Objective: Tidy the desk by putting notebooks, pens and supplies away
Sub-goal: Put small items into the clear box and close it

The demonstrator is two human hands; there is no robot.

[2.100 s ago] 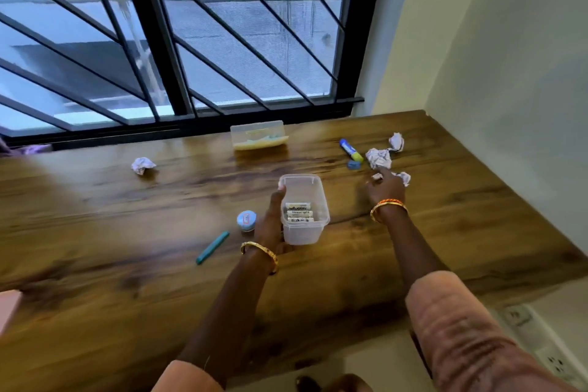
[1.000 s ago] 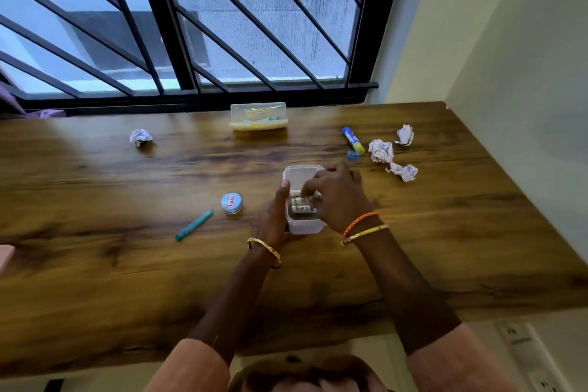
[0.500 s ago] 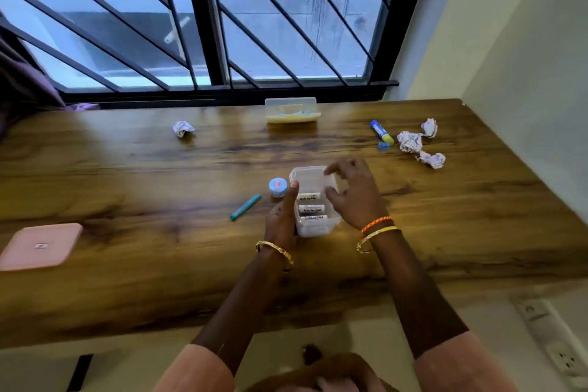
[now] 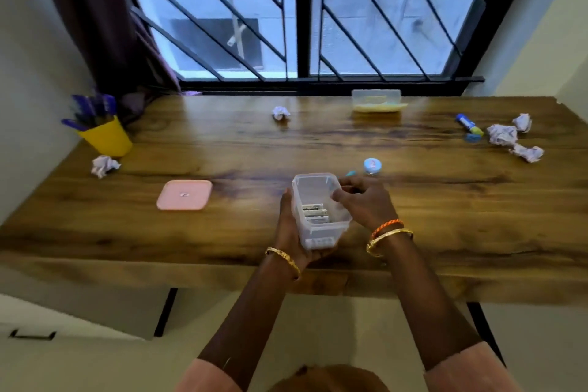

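Note:
A clear plastic box (image 4: pixel 313 188) with a few small white-labelled sticks inside is lifted near the desk's front edge. My left hand (image 4: pixel 291 234) grips it from the left and underneath. My right hand (image 4: pixel 366 202) holds its right rim with curled fingers. A pink lid (image 4: pixel 184 195) lies flat to the left. A teal pen (image 4: pixel 350 173) peeks out behind my right hand, next to a small blue-lidded jar (image 4: pixel 372 166). A blue glue stick (image 4: pixel 468 126) and its cap (image 4: pixel 473 137) lie at the far right.
A yellow cup (image 4: pixel 108 138) of purple pens stands at the back left corner. Crumpled paper balls lie at the left (image 4: pixel 103 165), back middle (image 4: pixel 280 112) and right (image 4: pixel 502 134). Another clear box (image 4: pixel 376 101) sits by the window. Walls close both desk ends.
The view has swung left, showing the pink lid and yellow cup. The box has moved toward the desk's front edge in my left hand, and my right hand now holds its right rim.

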